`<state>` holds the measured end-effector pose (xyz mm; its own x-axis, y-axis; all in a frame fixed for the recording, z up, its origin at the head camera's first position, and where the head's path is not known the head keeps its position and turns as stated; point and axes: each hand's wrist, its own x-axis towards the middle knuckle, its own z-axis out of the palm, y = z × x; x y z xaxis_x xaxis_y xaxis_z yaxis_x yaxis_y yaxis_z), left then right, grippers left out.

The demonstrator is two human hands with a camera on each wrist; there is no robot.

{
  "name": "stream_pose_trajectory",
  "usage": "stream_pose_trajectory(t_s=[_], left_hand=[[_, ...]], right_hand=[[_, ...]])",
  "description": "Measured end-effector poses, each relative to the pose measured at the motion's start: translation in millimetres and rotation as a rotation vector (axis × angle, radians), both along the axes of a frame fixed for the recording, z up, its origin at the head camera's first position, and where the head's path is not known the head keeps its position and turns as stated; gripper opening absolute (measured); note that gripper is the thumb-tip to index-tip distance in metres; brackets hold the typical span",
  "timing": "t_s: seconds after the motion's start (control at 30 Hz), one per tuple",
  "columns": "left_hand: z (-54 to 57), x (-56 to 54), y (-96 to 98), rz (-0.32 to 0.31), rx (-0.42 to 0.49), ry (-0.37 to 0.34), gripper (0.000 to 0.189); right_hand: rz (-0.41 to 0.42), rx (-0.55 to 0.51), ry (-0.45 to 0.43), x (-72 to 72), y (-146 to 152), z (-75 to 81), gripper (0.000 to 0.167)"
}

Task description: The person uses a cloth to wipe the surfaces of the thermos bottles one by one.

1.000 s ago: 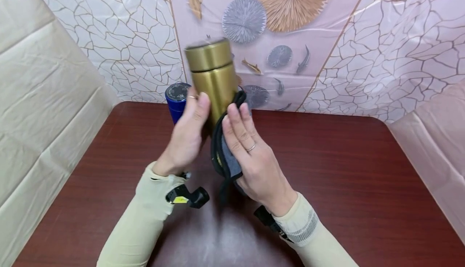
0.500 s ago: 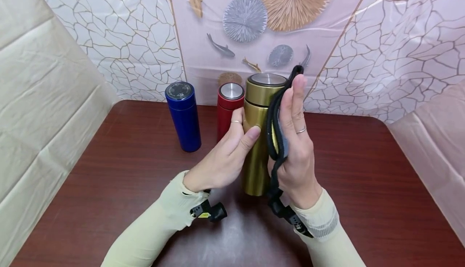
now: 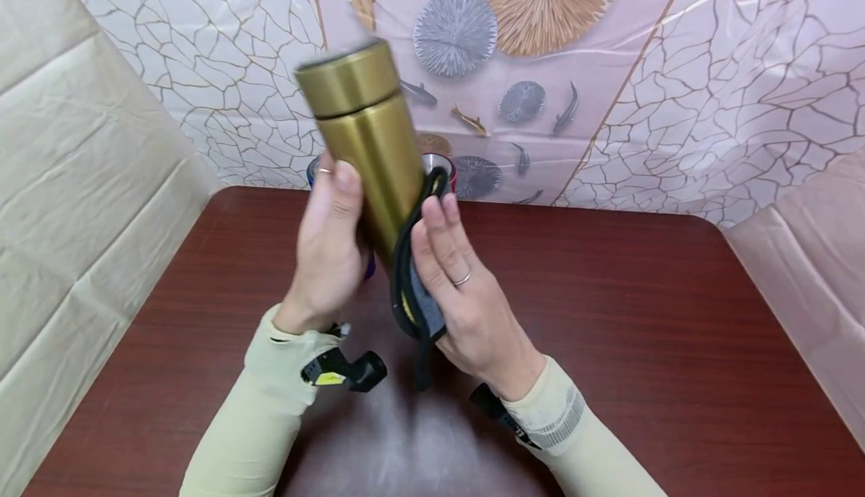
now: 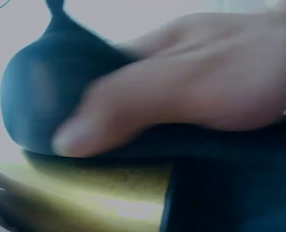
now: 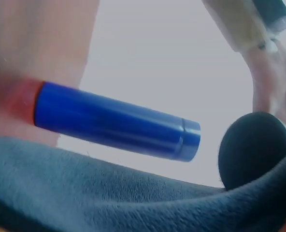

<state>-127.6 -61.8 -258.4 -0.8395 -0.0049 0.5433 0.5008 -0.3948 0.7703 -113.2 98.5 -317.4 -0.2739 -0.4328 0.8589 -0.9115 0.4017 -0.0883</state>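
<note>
A gold thermos flask point(image 3: 368, 144) is held up over the table, its lid end leaning to the left. My left hand point(image 3: 327, 245) grips its side, thumb across the front. Lower down, my right hand point(image 3: 473, 302) holds a grey cloth point(image 3: 424, 298) with black edging against the flask, fingers nearly straight and thumb hidden in the head view. The left wrist view, blurred, has a thumb point(image 4: 80, 137) on dark cloth beside the gold flask point(image 4: 99, 193). Across the bottom of the right wrist view runs the fuzzy cloth point(image 5: 109, 188).
Behind my left hand, a blue flask point(image 5: 116, 121) stands mostly hidden in the head view. A red flask point(image 3: 441, 161) shows only its top past the gold one. The brown table point(image 3: 642, 317) ends at a patterned backdrop point(image 3: 676, 106).
The gold flask went down to the right and upright, then came back up to the left and tilted. Both hands and the cloth moved with it, covering most of the blue and red flasks.
</note>
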Motion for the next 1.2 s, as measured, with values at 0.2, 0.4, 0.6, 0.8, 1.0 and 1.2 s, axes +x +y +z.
stream_pose_trajectory(t_s=[0.2, 0.4, 0.6, 0.8, 1.0, 1.2], left_hand=[[13.4, -5.1, -23.1, -0.011, 0.314, 0.045, 0.039], [13.2, -8.0, -24.9, 0.013, 0.322, 0.005, 0.037], [7.9, -7.6, -13.9, -0.006, 0.212, -0.008, 0.037], [-5.7, -4.2, 3.7, -0.041, -0.139, -0.064, 0.068], [-23.3, -1.4, 26.9, -0.121, -0.506, -0.003, 0.084], [-30.1, 1.2, 35.6, -0.19, -0.596, 0.038, 0.068]], right_hand=[[0.018, 0.161, -0.002, 0.2, -5, -9.6, 0.067], [0.017, 0.183, -0.009, -1.7, -4, -12.5, 0.065], [-0.013, 0.142, -0.026, -3.6, -1, -9.5, 0.056], [0.016, -0.017, -0.047, -5.6, 6, 2.2, 0.058], [0.021, -0.222, -0.111, -5.6, 24, 18.7, 0.058], [0.026, -0.304, -0.155, -3.8, 34, 27.7, 0.061]])
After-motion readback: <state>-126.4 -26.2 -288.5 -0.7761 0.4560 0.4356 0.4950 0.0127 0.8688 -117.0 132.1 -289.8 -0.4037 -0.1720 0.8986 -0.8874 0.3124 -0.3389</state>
